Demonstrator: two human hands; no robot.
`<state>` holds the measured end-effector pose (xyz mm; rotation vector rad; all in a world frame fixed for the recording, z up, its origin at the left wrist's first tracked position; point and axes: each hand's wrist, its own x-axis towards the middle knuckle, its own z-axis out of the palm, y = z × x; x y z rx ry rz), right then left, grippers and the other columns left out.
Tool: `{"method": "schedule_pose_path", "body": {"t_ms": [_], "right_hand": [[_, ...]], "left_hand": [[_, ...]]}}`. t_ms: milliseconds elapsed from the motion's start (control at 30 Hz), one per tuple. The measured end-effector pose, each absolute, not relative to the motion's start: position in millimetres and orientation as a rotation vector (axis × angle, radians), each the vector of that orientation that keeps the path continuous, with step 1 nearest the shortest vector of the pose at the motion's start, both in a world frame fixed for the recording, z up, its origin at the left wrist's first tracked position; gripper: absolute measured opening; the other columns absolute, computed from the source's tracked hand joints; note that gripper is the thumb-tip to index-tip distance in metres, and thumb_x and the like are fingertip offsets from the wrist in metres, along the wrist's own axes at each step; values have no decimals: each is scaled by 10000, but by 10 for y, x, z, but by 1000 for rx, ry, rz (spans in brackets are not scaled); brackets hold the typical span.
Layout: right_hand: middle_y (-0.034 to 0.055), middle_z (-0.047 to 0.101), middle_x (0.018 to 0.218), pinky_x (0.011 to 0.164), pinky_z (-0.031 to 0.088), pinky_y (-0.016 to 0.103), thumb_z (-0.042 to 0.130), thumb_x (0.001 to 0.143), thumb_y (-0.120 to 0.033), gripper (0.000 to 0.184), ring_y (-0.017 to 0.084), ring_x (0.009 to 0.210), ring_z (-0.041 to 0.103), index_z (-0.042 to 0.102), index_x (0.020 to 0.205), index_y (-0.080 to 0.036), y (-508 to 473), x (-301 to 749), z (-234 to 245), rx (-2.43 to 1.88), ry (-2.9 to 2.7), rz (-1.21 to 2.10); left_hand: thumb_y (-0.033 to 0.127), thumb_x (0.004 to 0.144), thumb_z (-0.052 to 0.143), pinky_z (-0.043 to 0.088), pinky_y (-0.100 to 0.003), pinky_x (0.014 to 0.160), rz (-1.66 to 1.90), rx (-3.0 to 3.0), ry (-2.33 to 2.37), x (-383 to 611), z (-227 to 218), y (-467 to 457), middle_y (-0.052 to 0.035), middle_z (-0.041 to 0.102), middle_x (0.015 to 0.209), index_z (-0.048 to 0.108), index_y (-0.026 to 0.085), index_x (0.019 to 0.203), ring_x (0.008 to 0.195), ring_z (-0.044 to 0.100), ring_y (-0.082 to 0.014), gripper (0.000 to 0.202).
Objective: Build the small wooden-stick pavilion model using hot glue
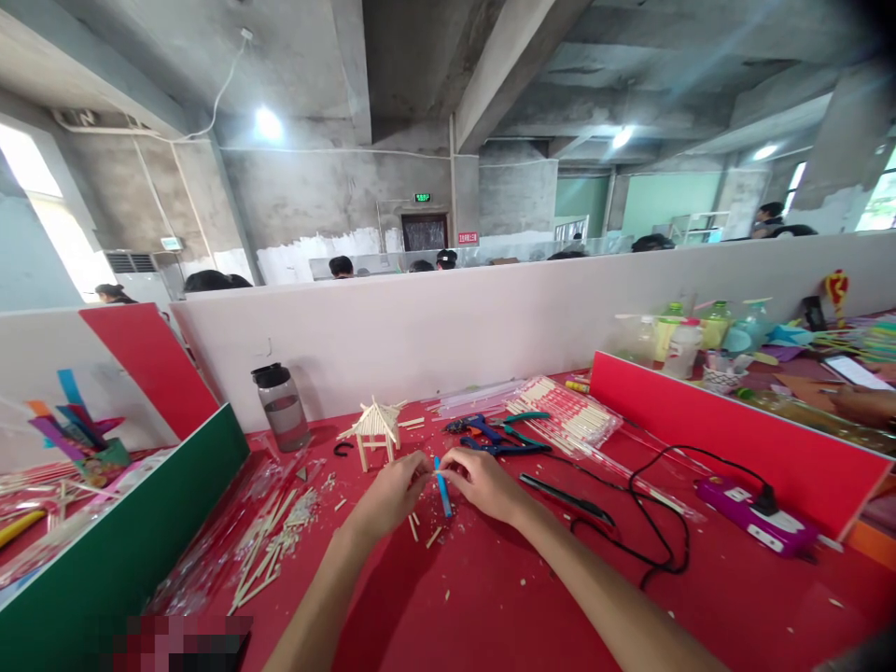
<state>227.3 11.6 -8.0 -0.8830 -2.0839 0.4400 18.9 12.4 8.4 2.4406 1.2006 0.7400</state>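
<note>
My left hand point(400, 487) and my right hand point(483, 483) meet over the red table, fingertips pinched close together. Between them is a narrow blue strip point(444, 497), its upper end near the fingertips. A small pale piece seems to cross it there, but the fingers hide most of it. Just behind my left hand stands a little pavilion point(378, 427) built of pale wooden sticks, with a pointed roof and thin posts. Beyond my right hand lie blue-handled pliers point(500, 442) and a green-handled tool point(526, 427). Short stick offcuts point(434, 537) are scattered in front.
Loose sticks point(262, 560) and plastic wrap lie left, by a green divider point(133, 532). A dark-lidded bottle point(281, 406) stands at the back. Right are bundled sticks point(567, 415), a black pen-like tool point(567, 499), and a purple power strip point(756, 518) with a looping black cable.
</note>
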Motion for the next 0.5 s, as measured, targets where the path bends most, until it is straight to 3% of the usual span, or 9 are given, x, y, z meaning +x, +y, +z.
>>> {"method": "schedule_pose_path", "body": {"t_ms": [233,500], "right_hand": [[28,726,892,729,474,237,557,943,-379,209,167,812,673,672,936,-205,76,2241,-27,-809,-1932,572],[29,733,891,721,490,233,612,903,-394,211,172,824,683,695,924,-201,45,2184,-23,-795,-1810,699]], "left_hand": [[389,916,499,371,-235,625,991,2202,1118,206,138,141,-15,599,730,627,163,880,659,487,-140,262],[398,913,527,341,-220,596,1037,2132,1081,234,96,145,16,529,688,599,158,857,630,434,-122,257]]}}
